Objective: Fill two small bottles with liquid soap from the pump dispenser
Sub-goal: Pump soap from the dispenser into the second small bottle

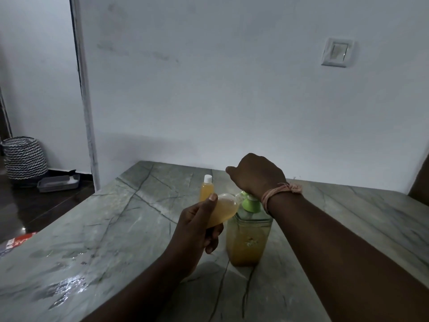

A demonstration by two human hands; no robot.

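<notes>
Second fill in hand: left hand (197, 225) grips a tilted small bottle (222, 211) at the pump dispenser (249, 238) spout, right hand (255, 175) curled, pressing the green pump (250, 203); capped filled bottle (207, 188) beyond; next, steady pumping, then capping.

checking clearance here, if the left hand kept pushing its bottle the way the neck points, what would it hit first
Probably the pump's green head: the left hand tilts its bottle neck-first toward the spout, already about touching. The right hand covers the pump top, so exact contact is unclear.
</notes>
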